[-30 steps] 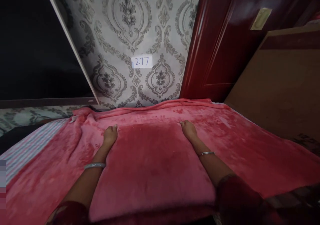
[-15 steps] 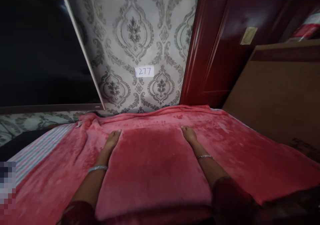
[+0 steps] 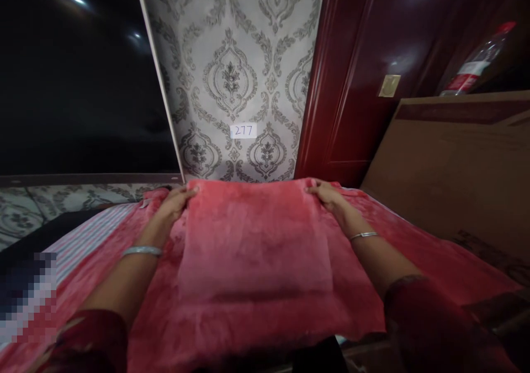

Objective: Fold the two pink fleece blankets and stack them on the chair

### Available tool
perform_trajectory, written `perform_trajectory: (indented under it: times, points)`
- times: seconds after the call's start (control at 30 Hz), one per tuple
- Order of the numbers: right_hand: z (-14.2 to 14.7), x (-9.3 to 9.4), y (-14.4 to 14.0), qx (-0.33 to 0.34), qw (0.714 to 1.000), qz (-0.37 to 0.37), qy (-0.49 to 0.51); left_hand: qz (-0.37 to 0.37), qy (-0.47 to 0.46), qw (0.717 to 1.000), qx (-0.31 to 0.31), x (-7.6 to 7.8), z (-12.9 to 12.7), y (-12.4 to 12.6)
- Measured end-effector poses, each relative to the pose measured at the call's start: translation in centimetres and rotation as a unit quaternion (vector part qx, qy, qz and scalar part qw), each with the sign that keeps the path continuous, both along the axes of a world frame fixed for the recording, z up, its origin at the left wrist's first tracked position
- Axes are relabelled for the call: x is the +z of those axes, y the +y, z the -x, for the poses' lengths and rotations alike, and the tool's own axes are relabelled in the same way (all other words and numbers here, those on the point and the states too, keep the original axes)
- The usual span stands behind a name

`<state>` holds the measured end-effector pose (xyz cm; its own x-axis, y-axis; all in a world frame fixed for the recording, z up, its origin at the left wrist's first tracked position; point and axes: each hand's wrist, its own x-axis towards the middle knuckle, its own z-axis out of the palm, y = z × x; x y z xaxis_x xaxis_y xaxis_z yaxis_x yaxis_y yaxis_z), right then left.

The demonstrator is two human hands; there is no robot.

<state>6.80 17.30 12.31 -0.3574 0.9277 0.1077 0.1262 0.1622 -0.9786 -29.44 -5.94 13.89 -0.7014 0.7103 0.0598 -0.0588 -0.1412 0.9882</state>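
Head view shows me my left hand and right hand each pinching a far corner of the soft pink fleece blanket, lifted off the bed by the patterned grey wallpaper, so the fold stays even.

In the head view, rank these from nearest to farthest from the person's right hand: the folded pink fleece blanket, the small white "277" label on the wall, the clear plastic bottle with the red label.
1. Folded pink fleece blanket: its far right corner is gripped in the right hand.
2. Small white "277" label: on the patterned wall, up and left.
3. Clear plastic bottle with red label: far upper right, on the brown board's top.
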Motion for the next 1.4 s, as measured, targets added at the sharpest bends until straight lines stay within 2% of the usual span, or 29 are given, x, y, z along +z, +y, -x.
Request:
perform_trajectory:
  times: [0.07,0.13,0.2,0.23,0.27,0.3,0.37,0.43,0.5,0.53,0.6,0.63,0.7,0.77,0.83,0.9,0.93,1.0,1.07,1.13,1.2,1.27,1.4]
  points:
    - [-0.9,3.9,-0.1,0.0,0.996,-0.078,0.049,-0.06,0.065,0.996,0.006,3.7,0.5,-1.0]
    - [-2.1,6.8,-1.0,0.001,0.974,-0.212,0.083,-0.111,0.179,0.978,0.014,6.7,0.7,-2.6]
    - [-3.4,7.4,-2.6,-0.011,0.929,-0.362,0.079,-0.114,0.31,0.943,0.031,7.9,0.8,-4.8]
    - [-4.0,6.5,-3.5,-0.023,0.903,-0.425,0.062,-0.096,0.369,0.924,0.041,7.4,0.8,-5.9]
    - [-4.7,4.8,-4.4,-0.038,0.877,-0.478,0.038,-0.075,0.423,0.901,0.05,6.3,0.8,-7.0]
    - [-5.4,2.5,-5.4,-0.047,0.853,-0.519,0.009,-0.053,0.472,0.878,0.056,4.4,0.8,-8.1]
    - [-6.7,-3.5,-7.5,-0.041,0.817,-0.572,-0.052,-0.024,0.545,0.837,0.049,-1.1,0.6,-10.1]
    - [-8.0,-9.9,-9.7,0.012,0.814,-0.566,-0.134,0.009,0.564,0.826,-0.004,-7.4,0.2,-12.0]
    - [-9.1,-14.9,-11.8,0.059,0.825,-0.533,-0.177,0.061,0.554,0.829,-0.049,-12.8,-0.5,-13.7]
    - [-9.5,-16.6,-12.6,0.067,0.834,-0.516,-0.186,0.079,0.548,0.831,-0.056,-14.7,-0.9,-14.4]
    - [-10.0,-18.2,-13.6,0.068,0.847,-0.492,-0.19,0.11,0.537,0.835,-0.054,-16.7,-1.5,-15.4]
    - [-10.3,-18.3,-13.9,0.069,0.85,-0.487,-0.19,0.118,0.535,0.835,-0.055,-16.8,-1.6,-15.6]
    - [-10.7,-17.5,-14.2,0.084,0.851,-0.482,-0.189,0.124,0.536,0.832,-0.072,-15.9,-1.7,-15.9]
    - [-10.9,-16.0,-14.4,0.084,0.857,-0.475,-0.178,0.113,0.54,0.829,-0.091,-14.2,-1.8,-16.0]
    - [-10.6,-14.2,-14.5,0.048,0.868,-0.465,-0.166,0.106,0.542,0.829,-0.087,-12.2,-2.2,-15.5]
    - [-9.1,-12.3,-14.4,0.009,0.876,-0.45,-0.171,0.127,0.545,0.826,-0.068,-10.3,-3.2,-14.0]
    - [-7.8,-11.3,-14.2,0.004,0.879,-0.439,-0.186,0.149,0.548,0.82,-0.063,-9.4,-3.9,-12.7]
    - [-4.4,-9.2,-13.3,0.037,0.874,-0.421,-0.24,0.197,0.565,0.797,-0.081,-8.0,-5.5,-9.2]
    - [-0.3,-7.3,-11.9,0.081,0.857,-0.406,-0.308,0.234,0.59,0.762,-0.128,-6.8,-6.8,-4.7]
    - [3.7,-5.7,-10.3,0.097,0.841,-0.371,-0.381,0.267,0.612,0.727,-0.163,-6.1,-7.7,-0.3]
    - [6.7,-4.9,-8.6,0.095,0.832,-0.323,-0.44,0.307,0.623,0.704,-0.149,-5.8,-8.1,3.5]
    - [8.6,-5.1,-7.0,0.066,0.829,-0.287,-0.475,0.332,0.625,0.697,-0.115,-6.4,-7.8,6.0]
    - [9.7,-8.2,-4.7,0.001,0.829,-0.271,-0.489,0.357,0.618,0.698,-0.06,-9.3,-6.6,7.8]
